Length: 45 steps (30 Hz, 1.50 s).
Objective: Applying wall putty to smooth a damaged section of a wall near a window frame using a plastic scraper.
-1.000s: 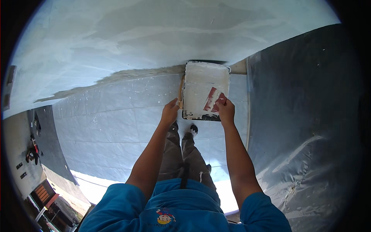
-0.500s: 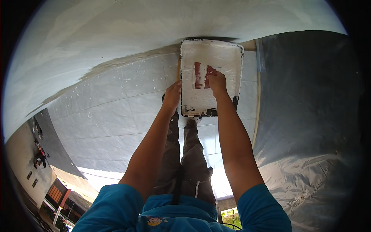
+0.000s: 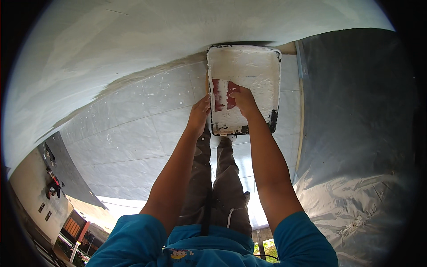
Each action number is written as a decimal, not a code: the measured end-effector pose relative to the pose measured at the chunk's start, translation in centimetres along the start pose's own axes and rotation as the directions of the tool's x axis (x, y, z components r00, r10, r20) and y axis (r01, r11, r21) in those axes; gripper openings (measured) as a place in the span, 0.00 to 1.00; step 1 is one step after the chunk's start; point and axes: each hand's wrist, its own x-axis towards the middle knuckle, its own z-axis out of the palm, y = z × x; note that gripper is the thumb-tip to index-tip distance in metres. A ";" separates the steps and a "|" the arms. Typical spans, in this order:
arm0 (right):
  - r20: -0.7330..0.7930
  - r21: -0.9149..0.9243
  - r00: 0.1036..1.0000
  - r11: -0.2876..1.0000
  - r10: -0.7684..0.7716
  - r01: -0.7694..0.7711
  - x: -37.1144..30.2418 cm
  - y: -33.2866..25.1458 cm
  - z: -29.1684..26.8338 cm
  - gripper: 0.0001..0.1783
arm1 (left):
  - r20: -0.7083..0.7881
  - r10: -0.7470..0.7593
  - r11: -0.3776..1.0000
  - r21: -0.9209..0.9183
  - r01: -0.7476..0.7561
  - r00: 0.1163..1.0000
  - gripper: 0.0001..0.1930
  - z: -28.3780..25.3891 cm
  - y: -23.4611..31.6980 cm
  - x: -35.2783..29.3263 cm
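My left hand (image 3: 199, 115) is closed on the left rim of a tray (image 3: 262, 66), whose inside is coated with white paste and whose dark rim is smeared with it. Some of the left fingers are hidden at the tray's side. In my right hand (image 3: 245, 101) is a flat dark-red scraper (image 3: 231, 95), pinched at its right edge. A band of white paste crosses the scraper's face. It lies low over the tray floor, close to the left wall; whether it touches the paste I cannot tell.
A pale plastered wall (image 3: 147, 40) curves across the top, right behind the tray. Grey floor tiles (image 3: 133, 133) with white specks lie below. To the right hangs or lies a dark sheet (image 3: 351, 102), with crumpled plastic (image 3: 356, 204) nearer me. Tools (image 3: 53, 184) show at far left.
My right hand has drawn the scraper leftward and slightly toward me across the tray. My left hand keeps its hold on the rim.
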 end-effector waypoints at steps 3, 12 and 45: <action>0.027 -0.034 0.998 0.998 0.049 -0.048 -0.4 -0.2 -0.5 0.12 | -0.015 0.028 0.999 -0.019 -0.028 1.000 0.28 -0.3 -0.4 0.3; -0.013 -0.251 1.000 0.968 0.002 -0.005 -0.2 -0.5 -1.2 0.12 | 0.055 -0.013 1.000 0.019 0.012 0.998 0.30 -0.8 -0.3 0.4; 0.125 0.548 0.992 0.833 0.013 -0.080 -8.7 -4.9 -4.1 0.22 | -0.037 0.141 0.984 0.112 -0.136 0.989 0.31 -0.5 2.2 -4.3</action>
